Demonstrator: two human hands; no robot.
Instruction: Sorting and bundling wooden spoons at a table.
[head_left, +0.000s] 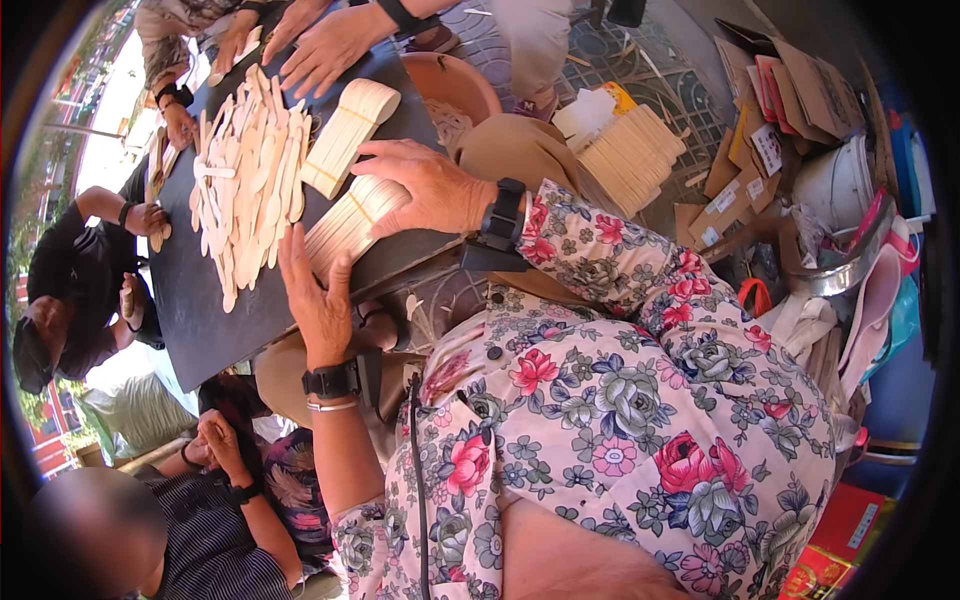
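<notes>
Head view. I have the wearer's left hand (pixel 318 295) near centre frame, open, fingers extended and thumb apart, at the lower left end of a flat bundle of pale wooden sticks with rounded ends (pixel 345 225). I cannot tell whether its fingertips touch the wood. The wearer's right hand (pixel 430 190) reaches in from the right, fingers spread and thumb lowered, arched over the upper right end of that bundle; I cannot tell whether it grips or only rests there. A thin yellowish band crosses the sticks.

Just above, in the upper middle of the frame, I log a second banded bundle of pale wooden sticks (pixel 352 130). To its left is a loose heap of flat wooden sticks (pixel 250 185), lying mostly lengthwise. All three are on a dark, smooth tabletop (pixel 205 335).

Top of frame: a co-worker's hand (pixel 335 50), fingers extended, above the heap. Left of frame: a person in dark clothing (pixel 75 260) beside the table. Lower left: a person in a striped dark shirt (pixel 215 530), hands together.

Upper middle: a round terracotta-coloured tub (pixel 480 85) containing pale wooden pieces. Right of it, a large stack of pale sticks (pixel 635 155); upper right, folded brown cardboard (pixel 815 85).
</notes>
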